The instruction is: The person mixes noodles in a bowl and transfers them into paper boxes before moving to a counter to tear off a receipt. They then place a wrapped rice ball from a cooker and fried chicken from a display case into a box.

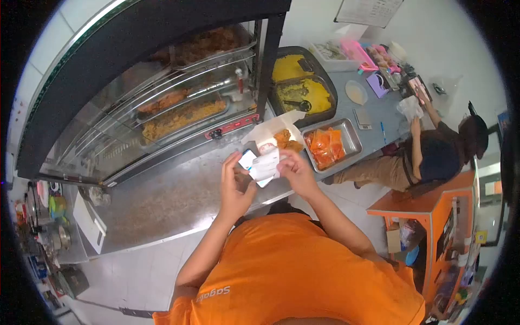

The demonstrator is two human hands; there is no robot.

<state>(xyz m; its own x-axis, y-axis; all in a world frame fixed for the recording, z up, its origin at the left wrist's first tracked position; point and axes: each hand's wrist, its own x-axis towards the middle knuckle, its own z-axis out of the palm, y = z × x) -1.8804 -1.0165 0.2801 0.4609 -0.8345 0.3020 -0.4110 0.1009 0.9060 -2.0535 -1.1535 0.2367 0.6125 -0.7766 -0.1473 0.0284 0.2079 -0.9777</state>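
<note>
A crumpled white paper slip (265,167) is between my hands, above the front of the metal counter. My right hand (297,169) pinches its right end between thumb and fingers. My left hand (236,181) curls around the left side of a flat thing with a bright white-and-blue face (247,160), which looks like a phone. The slip covers the middle of that flat thing. Just beyond the hands stands an opened white takeaway box (260,132) with pieces of fried chicken (286,140) in it.
Right of the box is a metal tray (351,142) of orange-red sauce packets (325,146). Behind it sits a black tray of yellow rice (309,92). A glass food warmer (189,92) stands at left. A co-worker (433,154) handles a plastic bag at far right.
</note>
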